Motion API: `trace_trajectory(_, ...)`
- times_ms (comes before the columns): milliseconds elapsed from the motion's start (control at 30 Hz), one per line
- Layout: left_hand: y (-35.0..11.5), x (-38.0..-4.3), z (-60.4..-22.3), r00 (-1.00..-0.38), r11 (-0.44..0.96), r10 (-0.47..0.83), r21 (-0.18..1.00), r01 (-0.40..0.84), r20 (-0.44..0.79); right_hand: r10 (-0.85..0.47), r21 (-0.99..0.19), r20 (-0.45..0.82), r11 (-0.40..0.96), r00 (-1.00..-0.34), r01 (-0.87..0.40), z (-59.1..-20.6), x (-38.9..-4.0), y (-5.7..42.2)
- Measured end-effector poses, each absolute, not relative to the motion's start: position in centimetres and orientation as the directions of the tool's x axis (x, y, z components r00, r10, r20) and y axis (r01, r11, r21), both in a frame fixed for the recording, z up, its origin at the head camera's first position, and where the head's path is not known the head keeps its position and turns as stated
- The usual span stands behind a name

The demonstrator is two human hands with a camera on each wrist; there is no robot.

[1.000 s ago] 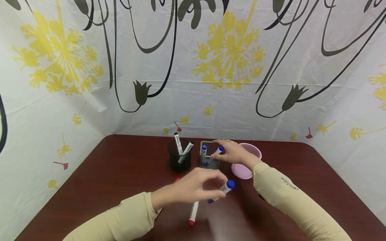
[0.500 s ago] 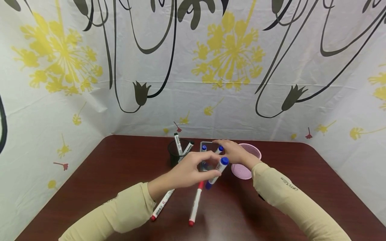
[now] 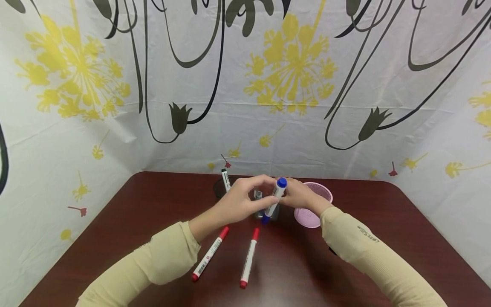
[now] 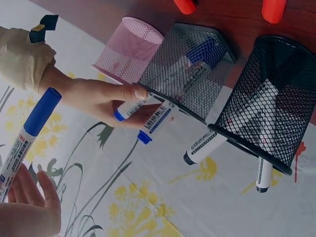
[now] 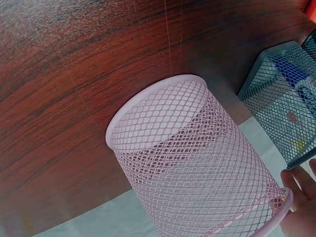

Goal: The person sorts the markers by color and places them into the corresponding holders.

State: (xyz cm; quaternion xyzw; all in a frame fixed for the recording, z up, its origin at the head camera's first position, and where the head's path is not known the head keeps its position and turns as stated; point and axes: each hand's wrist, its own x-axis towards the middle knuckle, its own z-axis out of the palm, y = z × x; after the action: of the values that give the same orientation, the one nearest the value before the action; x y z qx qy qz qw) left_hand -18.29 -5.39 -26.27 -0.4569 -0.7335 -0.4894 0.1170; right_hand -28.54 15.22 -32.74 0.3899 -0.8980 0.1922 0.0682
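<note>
My left hand [image 3: 241,200] pinches a blue-capped marker [image 3: 275,197] between thumb and fingers, tilted with its blue end up. It is in front of the grey mesh pen holder [image 4: 165,74], largely covering it in the head view. Two blue markers, one a barcoded marker [image 4: 159,117], stand inside that holder. My right hand [image 3: 301,194] grips the holder near its rim, thumb on one side; the other fingers are partly hidden. In the left wrist view, the held marker [image 4: 22,140] is apart from the holder.
A black mesh pen holder [image 4: 276,113] with black-capped markers stands left of the grey one. To the right is a pink mesh pen holder [image 5: 192,163]. Two red markers, a left one [image 3: 209,256] and a right one [image 3: 249,260], lie on the brown table [image 3: 345,273].
My left hand has carried the blue marker away from me, up to the grey pen holder, and the marker now stands steeper. My right hand has stayed in place.
</note>
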Motion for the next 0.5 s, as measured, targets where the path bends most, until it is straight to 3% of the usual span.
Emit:
trace_trajectory(233, -5.6, -17.2, -23.5, -0.637, 0.143, 0.540, 0.686, 0.714, 0.550, -0.669, -0.293, 0.265, 0.630, -0.695, -0.719, -32.7, -28.7, 15.2)
trace_trajectory(500, -5.4, -20.0, -24.4, -0.690, 0.153, 0.503, 0.733, 0.663, 0.520, -0.649, -0.284, 0.239, 0.664, -0.722, -0.691, -32.8, -28.7, 15.0)
